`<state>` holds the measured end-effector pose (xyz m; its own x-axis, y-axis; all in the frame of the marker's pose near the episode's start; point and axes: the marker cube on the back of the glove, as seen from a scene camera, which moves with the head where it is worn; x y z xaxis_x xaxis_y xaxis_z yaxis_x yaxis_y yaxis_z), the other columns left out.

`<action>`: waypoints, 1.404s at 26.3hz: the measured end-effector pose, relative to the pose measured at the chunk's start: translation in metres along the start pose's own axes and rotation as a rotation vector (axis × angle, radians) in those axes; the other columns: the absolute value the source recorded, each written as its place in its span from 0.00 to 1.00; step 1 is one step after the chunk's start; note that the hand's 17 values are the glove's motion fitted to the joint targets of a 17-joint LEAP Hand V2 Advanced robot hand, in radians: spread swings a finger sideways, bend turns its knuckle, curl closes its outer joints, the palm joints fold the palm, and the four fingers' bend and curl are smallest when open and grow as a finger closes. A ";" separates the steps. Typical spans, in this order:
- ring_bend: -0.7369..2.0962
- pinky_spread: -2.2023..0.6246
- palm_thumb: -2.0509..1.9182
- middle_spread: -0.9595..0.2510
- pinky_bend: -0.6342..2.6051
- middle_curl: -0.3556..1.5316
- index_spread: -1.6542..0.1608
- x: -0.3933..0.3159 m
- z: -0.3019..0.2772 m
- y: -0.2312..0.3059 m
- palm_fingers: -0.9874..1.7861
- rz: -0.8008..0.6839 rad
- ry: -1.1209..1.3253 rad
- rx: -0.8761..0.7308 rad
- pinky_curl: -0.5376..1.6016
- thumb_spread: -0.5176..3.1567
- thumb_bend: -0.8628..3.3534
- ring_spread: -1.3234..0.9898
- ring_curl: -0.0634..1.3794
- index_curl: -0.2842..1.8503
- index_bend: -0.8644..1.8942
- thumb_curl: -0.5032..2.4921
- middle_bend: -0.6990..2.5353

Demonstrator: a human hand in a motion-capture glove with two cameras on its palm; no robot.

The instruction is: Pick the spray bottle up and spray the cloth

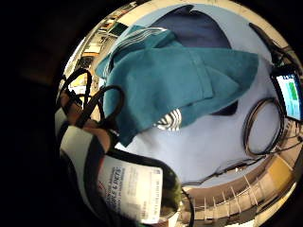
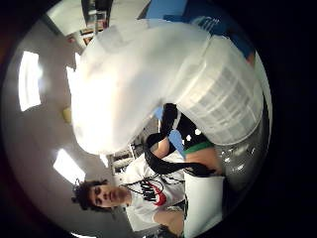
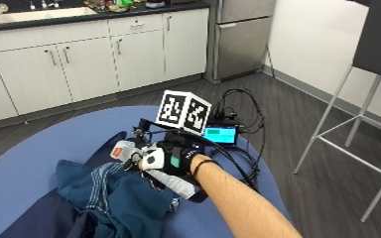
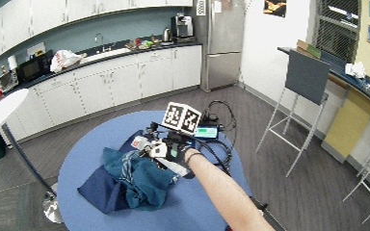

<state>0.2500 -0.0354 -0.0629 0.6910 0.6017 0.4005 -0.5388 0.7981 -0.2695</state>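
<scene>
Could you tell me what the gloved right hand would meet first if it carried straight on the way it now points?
Most likely the teal cloth: the right hand, gripping the spray bottle, points toward that pile on the blue table. Depth is uncertain.

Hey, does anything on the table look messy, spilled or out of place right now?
Nothing spilled. The teal cloth lies crumpled in a heap on the blue table, and the right hand holds the spray bottle tilted over it.

- A round blue table [image 4: 95, 149] fills the lower left of the wide outside view.
- A small device with a lit screen [image 3: 220, 134] lies on the table at mid-frame.
- White cabinets [image 3: 78, 54] run across the upper left.
- A steel fridge [image 3: 243, 34] stands right of them.
- A tall stool [image 3: 369, 74] stands at the right edge.
</scene>
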 end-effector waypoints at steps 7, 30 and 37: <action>0.50 0.76 0.69 0.74 0.33 0.44 0.84 0.003 0.009 -0.005 0.84 0.015 0.010 -0.018 0.41 0.45 0.20 0.53 0.34 0.31 0.37 0.31 0.41; 0.51 0.76 0.69 0.74 0.34 0.44 0.84 -0.003 0.013 -0.008 0.83 0.013 0.025 -0.023 0.41 0.45 0.20 0.53 0.34 0.32 0.37 0.32 0.42; 0.51 0.76 0.69 0.74 0.34 0.44 0.84 -0.004 0.013 -0.009 0.83 0.012 0.047 -0.019 0.41 0.45 0.20 0.53 0.34 0.32 0.37 0.32 0.42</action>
<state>0.2457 -0.0456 -0.0511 0.7063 0.6120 0.3558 -0.5386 0.7907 -0.2908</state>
